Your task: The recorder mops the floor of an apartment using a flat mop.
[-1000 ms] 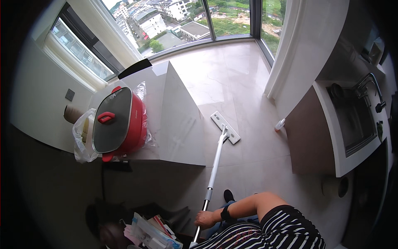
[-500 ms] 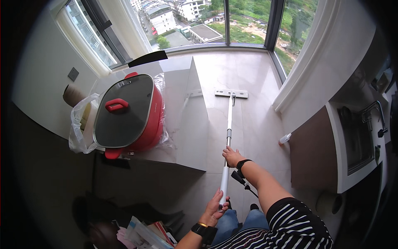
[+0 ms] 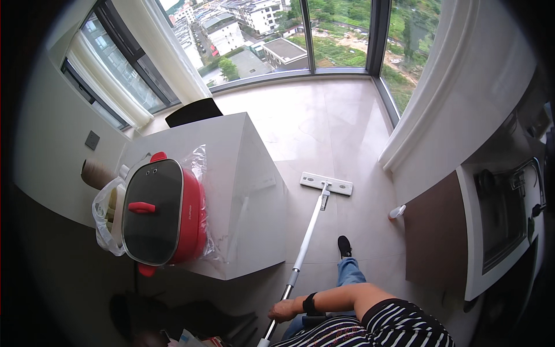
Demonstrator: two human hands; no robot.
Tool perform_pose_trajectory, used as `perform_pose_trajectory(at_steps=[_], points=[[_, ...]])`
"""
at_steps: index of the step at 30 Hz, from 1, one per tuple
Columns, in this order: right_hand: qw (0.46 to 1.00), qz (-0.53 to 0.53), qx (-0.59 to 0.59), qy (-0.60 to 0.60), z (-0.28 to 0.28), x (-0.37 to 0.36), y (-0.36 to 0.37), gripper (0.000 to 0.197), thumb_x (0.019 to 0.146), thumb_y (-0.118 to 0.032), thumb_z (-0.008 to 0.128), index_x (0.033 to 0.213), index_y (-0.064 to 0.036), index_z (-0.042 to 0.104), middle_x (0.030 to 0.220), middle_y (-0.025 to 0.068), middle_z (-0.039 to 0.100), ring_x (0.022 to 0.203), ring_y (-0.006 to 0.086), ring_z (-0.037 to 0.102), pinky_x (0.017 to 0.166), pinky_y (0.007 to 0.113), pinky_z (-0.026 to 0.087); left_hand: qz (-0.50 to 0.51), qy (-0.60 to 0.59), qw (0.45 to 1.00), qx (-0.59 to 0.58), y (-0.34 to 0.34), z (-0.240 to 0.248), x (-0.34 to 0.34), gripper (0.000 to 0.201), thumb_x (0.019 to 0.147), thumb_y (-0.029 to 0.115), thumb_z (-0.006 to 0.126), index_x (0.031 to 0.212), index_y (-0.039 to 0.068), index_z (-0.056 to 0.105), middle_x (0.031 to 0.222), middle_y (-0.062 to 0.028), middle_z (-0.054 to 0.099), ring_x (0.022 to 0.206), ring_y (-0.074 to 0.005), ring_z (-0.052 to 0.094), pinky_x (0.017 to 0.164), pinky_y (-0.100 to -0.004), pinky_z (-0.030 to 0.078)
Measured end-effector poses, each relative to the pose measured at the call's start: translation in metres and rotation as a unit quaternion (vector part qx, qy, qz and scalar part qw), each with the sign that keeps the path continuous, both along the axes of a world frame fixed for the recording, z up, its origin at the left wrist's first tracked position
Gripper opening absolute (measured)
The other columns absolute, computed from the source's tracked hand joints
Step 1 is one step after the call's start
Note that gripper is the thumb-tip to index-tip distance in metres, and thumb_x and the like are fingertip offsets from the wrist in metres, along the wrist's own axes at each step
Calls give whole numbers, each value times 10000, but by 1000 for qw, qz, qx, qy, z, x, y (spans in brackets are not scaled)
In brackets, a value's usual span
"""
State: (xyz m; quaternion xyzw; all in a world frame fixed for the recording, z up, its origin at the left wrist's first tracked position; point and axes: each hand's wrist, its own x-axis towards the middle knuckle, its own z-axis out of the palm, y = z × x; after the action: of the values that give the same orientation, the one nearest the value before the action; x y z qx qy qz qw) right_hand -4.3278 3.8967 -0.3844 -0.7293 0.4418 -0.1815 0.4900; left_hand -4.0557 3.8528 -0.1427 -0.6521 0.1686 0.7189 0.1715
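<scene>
A flat mop with a white pole [image 3: 308,238] slants from the lower middle of the view toward the far right. My right hand [image 3: 281,310], with a black band at the wrist, is wrapped round the metal stretch of the pole, below its grey joint. The mop's white rectangular head [image 3: 317,180] lies flat on the pale tiled floor [image 3: 361,222]. Its hinge joins the pole near the middle of the head. My left hand is out of view; the top end of the pole runs off at the lower edge.
To the left, a grey-white counter [image 3: 254,231] carries a red electric pot [image 3: 191,217] with a dark lid and a plastic bag [image 3: 104,225]. A black chair back [image 3: 193,113] stands behind it. A bottle [image 3: 396,212] sits beside the sink cabinet [image 3: 436,228]. My shoe [image 3: 344,247] is near the mop.
The mop head has come nearer and turned slightly. The pole's upper end has swung left and down with my right hand. My left hand has left the view, and one foot has stepped forward.
</scene>
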Motion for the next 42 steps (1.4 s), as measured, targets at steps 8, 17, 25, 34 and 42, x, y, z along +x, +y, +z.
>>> perform_pose_trajectory(at_steps=[8,17,25,34,42], points=[[905,-312,24,288,-49,-388,7,235,785,-82,566,1013,-86,510,1159,93,464,1300,304,285,929,626,373,-5,270,952,147,-38,-156,-379,525,932,267,495,1388,313,240,881,-86,469,547,-121,399,390,-188,329],[868,-256,31,425,-70,-520,42,178,868,-175,473,1018,-117,550,1076,68,532,1275,342,331,971,693,221,-77,288,952,76,7,-192,-523,564,939,296,475,1424,289,188,809,-48,457,556,-96,409,401,-167,336],[991,34,-123,-38,0,-258,2,152,782,-170,542,870,-64,477,737,151,567,742,365,589,635,470,467,-130,133,971,-149,-31,34,-282,423,904,183,509,1286,12,445,884,-77,606,741,-160,580,639,-247,476],[962,-177,-39,207,-25,-420,-7,98,788,-144,523,846,-169,599,786,38,616,847,255,599,758,423,416,-190,100,976,-47,-81,-31,-411,416,898,171,531,1300,118,437,694,-8,541,415,-59,403,316,-172,265],[896,-286,85,328,-64,-643,25,166,796,-132,576,928,-200,650,929,38,584,1028,251,517,951,720,197,-244,233,939,62,-64,-111,-649,532,957,233,423,1435,267,191,793,-37,461,533,-100,409,423,-195,340]])
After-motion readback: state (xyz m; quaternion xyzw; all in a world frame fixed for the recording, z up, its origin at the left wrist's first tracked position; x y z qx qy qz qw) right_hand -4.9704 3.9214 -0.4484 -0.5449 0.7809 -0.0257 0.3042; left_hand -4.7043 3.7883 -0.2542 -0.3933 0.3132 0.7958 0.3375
